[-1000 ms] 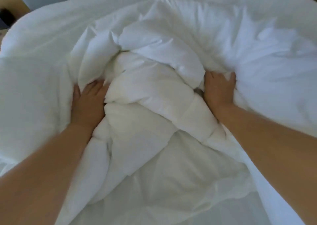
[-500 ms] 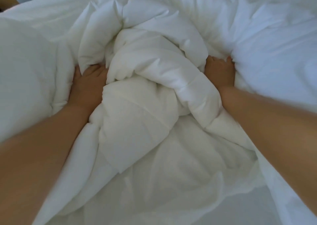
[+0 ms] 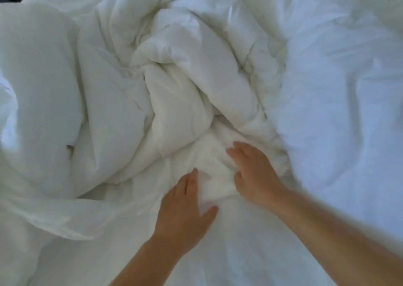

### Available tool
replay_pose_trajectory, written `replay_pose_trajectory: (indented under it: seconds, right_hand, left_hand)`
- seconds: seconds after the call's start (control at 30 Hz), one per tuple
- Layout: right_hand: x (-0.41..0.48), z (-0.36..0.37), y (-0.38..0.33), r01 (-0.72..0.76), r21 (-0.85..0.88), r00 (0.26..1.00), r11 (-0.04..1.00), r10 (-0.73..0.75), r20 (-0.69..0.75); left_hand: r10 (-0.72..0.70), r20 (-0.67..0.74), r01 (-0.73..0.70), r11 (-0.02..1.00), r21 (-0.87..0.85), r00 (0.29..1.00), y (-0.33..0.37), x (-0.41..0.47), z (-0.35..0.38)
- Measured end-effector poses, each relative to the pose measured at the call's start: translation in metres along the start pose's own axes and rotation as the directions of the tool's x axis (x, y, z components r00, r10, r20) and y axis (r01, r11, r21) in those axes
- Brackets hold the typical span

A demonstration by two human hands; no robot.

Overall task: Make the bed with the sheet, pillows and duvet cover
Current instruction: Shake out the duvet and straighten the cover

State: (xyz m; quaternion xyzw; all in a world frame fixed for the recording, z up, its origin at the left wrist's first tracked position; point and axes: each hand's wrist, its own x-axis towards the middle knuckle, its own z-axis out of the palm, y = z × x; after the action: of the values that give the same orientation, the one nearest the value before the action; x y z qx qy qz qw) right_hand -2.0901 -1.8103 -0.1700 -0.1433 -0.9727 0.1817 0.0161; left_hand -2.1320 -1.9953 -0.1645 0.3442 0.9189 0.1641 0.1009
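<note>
Bed beneath a crumpled white duvet (image 3: 196,74), a smoother cloth (image 3: 340,115), perhaps the duvet cover, at right.

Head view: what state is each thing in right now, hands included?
Duvet, bunched in a crumpled heap, not spread flat.
Duvet cover, wrinkled, lying loose around the heap.
Left hand, fingers straight, flat on the fabric.
Right hand, fingers spread, touching the heap; blurred.
</note>
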Motion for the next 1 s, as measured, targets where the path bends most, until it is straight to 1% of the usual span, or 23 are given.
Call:
replay_pose_trajectory:
  seconds: [0.03, 0.07, 0.13, 0.17, 0.2, 0.27, 0.33, 0.37, 0.43, 0.47, 0.53, 0.57, 0.6, 0.63, 0.7, 0.73, 0.77, 0.8, 0.83, 0.87, 0.9, 0.93, 1.0]
  right_hand:
    - [-0.022, 0.008, 0.001, 0.075, -0.084, 0.995, 0.994, -0.070, 0.068]
    - [-0.038, 0.009, 0.005, 0.105, -0.104, 0.992, 0.989, -0.096, 0.084]
    - [-0.055, 0.002, 0.018, 0.075, -0.063, 0.995, 0.995, -0.071, 0.064]
    - [-0.058, -0.004, 0.025, 0.057, -0.103, 0.994, 0.993, -0.047, 0.097]
    - [-0.061, -0.011, 0.033, 0.053, -0.185, 0.991, 0.981, -0.028, 0.134]
    - [-0.065, -0.025, 0.051, -0.055, -0.268, 0.985, 0.962, 0.096, 0.143]
    - [-0.070, -0.044, 0.055, -0.222, -0.347, 0.947, 0.911, 0.286, 0.144]
    - [-0.076, -0.055, 0.050, -0.243, -0.362, 0.927, 0.900, 0.326, 0.188]
    - [-0.101, -0.077, 0.037, -0.192, -0.319, 0.928, 0.928, 0.278, 0.249]
    - [-0.119, -0.090, 0.028, -0.148, -0.253, 0.956, 0.956, 0.204, 0.209]
    - [-0.165, -0.121, 0.007, -0.008, -0.202, 1.000, 0.979, 0.010, 0.009]
    - [-0.189, -0.137, -0.001, 0.026, -0.189, 0.995, 0.982, -0.043, -0.085]
    - [-0.207, -0.146, -0.003, 0.056, -0.205, 0.986, 0.977, -0.086, -0.140]
    - [-0.220, -0.151, 0.000, 0.054, -0.215, 0.988, 0.975, -0.084, -0.131]
    - [-0.228, -0.143, 0.016, 0.011, -0.295, 0.999, 0.955, 0.000, 0.038]
    - [-0.224, -0.139, 0.022, -0.045, -0.334, 0.977, 0.942, 0.110, 0.180]
    - [-0.218, -0.133, 0.029, -0.065, -0.380, 0.939, 0.923, 0.186, 0.291]
    - [-0.211, -0.128, 0.033, -0.070, -0.422, 0.889, 0.904, 0.248, 0.384]
    - [-0.205, -0.122, 0.035, -0.052, -0.465, 0.852, 0.884, 0.282, 0.441]
    - [-0.203, -0.115, 0.035, -0.009, -0.513, 0.828, 0.858, 0.294, 0.478]
    - [-0.206, -0.111, 0.030, 0.020, -0.525, 0.835, 0.851, 0.275, 0.477]
    - [-0.214, -0.112, 0.023, 0.039, -0.526, 0.845, 0.850, 0.252, 0.471]
    - [-0.246, -0.128, 0.013, 0.089, -0.485, 0.916, 0.870, 0.119, 0.383]
  left_hand:
    - [-0.060, 0.020, 0.059, 0.997, 0.058, 0.998, 0.000, -0.010, 0.011]
    - [-0.060, -0.025, 0.063, 0.992, 0.108, 0.998, 0.003, -0.012, 0.016]
    - [-0.061, 0.001, 0.059, 0.970, 0.235, 0.998, 0.015, -0.006, 0.012]
    - [-0.042, 0.031, 0.031, 0.959, 0.283, 0.999, 0.019, -0.005, 0.008]
    - [-0.024, 0.046, 0.011, 0.964, 0.266, 0.999, 0.021, -0.006, 0.003]
    - [-0.009, 0.058, -0.006, 0.968, 0.250, 0.998, 0.020, -0.018, -0.024]
    - [0.034, 0.057, -0.049, 0.957, 0.285, 0.998, 0.007, -0.043, -0.053]
    - [0.038, 0.058, -0.053, 0.954, 0.296, 0.998, -0.001, -0.056, -0.062]
    - [0.040, 0.143, -0.086, 0.939, 0.334, 0.989, -0.015, -0.080, -0.076]
    - [0.016, 0.233, -0.105, 0.921, 0.375, 0.972, -0.019, -0.091, -0.080]
    - [-0.086, 0.411, -0.147, 0.852, 0.502, 0.908, -0.018, -0.106, -0.081]
    - [-0.130, 0.447, -0.156, 0.823, 0.547, 0.885, -0.010, -0.112, -0.080]
    - [-0.151, 0.431, -0.132, 0.819, 0.559, 0.889, 0.002, -0.117, -0.080]
    - [-0.144, 0.399, -0.104, 0.837, 0.537, 0.906, 0.015, -0.121, -0.080]
    - [-0.132, 0.287, 0.028, 0.941, 0.338, 0.949, 0.038, -0.144, -0.087]
    - [-0.177, 0.243, 0.114, 0.961, 0.252, 0.954, 0.045, -0.163, -0.101]
    - [-0.162, 0.177, 0.119, 0.966, 0.230, 0.971, 0.044, -0.190, -0.116]
    - [-0.112, 0.140, 0.072, 0.962, 0.263, 0.984, 0.039, -0.221, -0.129]
    - [-0.106, 0.155, 0.057, 0.954, 0.294, 0.982, 0.033, -0.249, -0.141]
    - [-0.122, 0.198, 0.044, 0.933, 0.357, 0.972, 0.024, -0.273, -0.151]
    - [-0.208, 0.247, 0.103, 0.920, 0.379, 0.946, 0.014, -0.293, -0.156]
    - [-0.224, 0.235, 0.116, 0.908, 0.402, 0.946, 0.004, -0.302, -0.154]
    - [-0.243, 0.243, 0.123, 0.897, 0.424, 0.939, 0.009, -0.288, -0.143]
